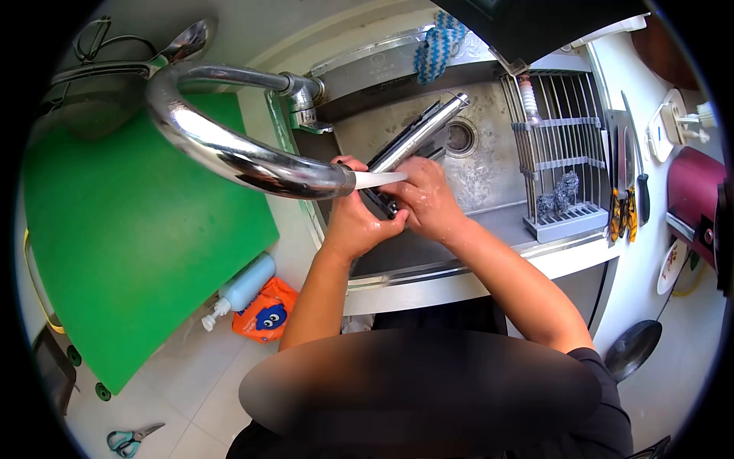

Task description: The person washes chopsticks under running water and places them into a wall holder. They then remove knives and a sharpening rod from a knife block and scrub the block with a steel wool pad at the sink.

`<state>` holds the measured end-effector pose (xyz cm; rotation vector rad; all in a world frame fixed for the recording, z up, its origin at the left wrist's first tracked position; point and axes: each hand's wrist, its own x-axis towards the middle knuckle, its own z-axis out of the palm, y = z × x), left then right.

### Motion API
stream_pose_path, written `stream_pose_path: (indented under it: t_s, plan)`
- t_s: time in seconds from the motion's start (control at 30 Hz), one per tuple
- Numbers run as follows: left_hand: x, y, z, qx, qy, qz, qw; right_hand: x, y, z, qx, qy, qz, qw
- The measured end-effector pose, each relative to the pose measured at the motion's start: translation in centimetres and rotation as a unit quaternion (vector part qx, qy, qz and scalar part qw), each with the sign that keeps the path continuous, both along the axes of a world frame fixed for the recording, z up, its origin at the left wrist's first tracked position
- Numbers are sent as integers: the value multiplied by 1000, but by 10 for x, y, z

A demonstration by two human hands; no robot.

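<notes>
A long black-and-silver object (422, 136) with a shiny tube along one side slants over the sink; its exact kind I cannot make out. My left hand (350, 222) is closed around its near end, thumb on the near side and fingertips showing past the tap. My right hand (432, 200) is wet, its fingers curled against the object's lower part, partly hiding it. A curved chrome tap (229, 153) arches in from the left. Its white stream of water (380, 179) runs onto the object and my right fingers.
The steel sink (489, 180) has a drain (460, 138). A rack (566, 222) holding steel wool (564, 191) sits at its right, beside knives (627, 176). Left are a green board (138, 229), a pump bottle (248, 281) and an orange packet (266, 310). Scissors (131, 440) lie lower left.
</notes>
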<state>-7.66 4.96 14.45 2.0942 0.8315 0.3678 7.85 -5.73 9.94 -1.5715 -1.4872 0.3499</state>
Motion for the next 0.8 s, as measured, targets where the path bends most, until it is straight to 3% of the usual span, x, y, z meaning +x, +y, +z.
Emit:
stream_pose_path:
  t_s: [0.13, 0.33, 0.47, 0.57, 0.63, 0.7, 0.8]
  plan:
    - [0, -6, 7, 15, 2, -25, 1000, 6, -11, -5, -46, 33, 32, 998]
    - [-9, -25, 6, -12, 38, 29, 999, 30, -19, -35, -123, -67, -132, 981]
    - [-11, -28, 6, -20, 57, 41, 997, 34, -15, -52, -197, -7, -186, 962]
    - [-9, -27, -3, -35, 7, 64, 997, 7, -14, -27, -102, -43, -167, 980]
    - [-3, -23, -2, -38, 3, 58, 998, 0, -12, -22, -90, -16, -152, 984]
    - [1, -18, -4, -40, -2, 54, 998, -3, -10, -20, -26, 45, -68, 996]
    - [4, -13, -13, 37, -6, 16, 999, -4, -20, -14, -12, 62, -20, 998]
